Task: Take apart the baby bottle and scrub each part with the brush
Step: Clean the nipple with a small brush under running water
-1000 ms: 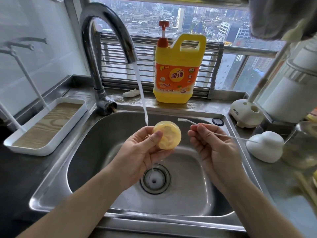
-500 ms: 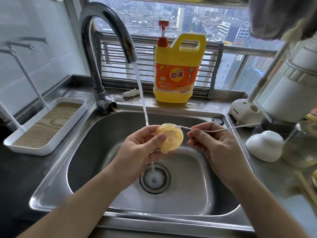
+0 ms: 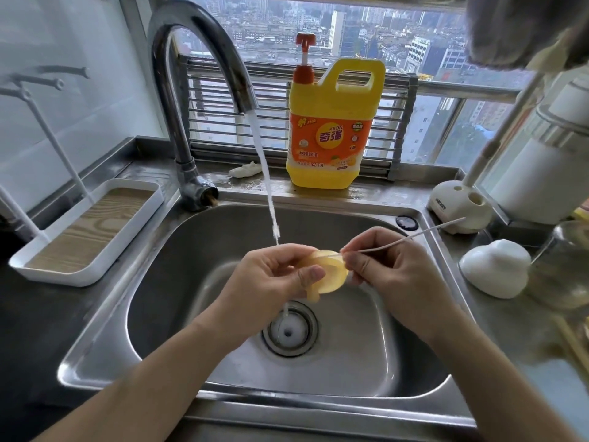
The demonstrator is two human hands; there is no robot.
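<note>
Closer than before, the thin brush (image 3: 414, 236) reaches the yellow nipple (image 3: 333, 277) my left hand (image 3: 274, 282) grips; my right hand (image 3: 393, 271) pinches the brush.

Yellowish silicone nipple (image 3: 328, 275) tilted above the sink, thin white brush (image 3: 401, 240) poked inside

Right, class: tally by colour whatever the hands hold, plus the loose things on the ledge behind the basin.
Yellow: 2 (teat in left hand, detergent jug)
White: 2 (thin brush in right hand, crumpled cloth)
Total: 4
</note>
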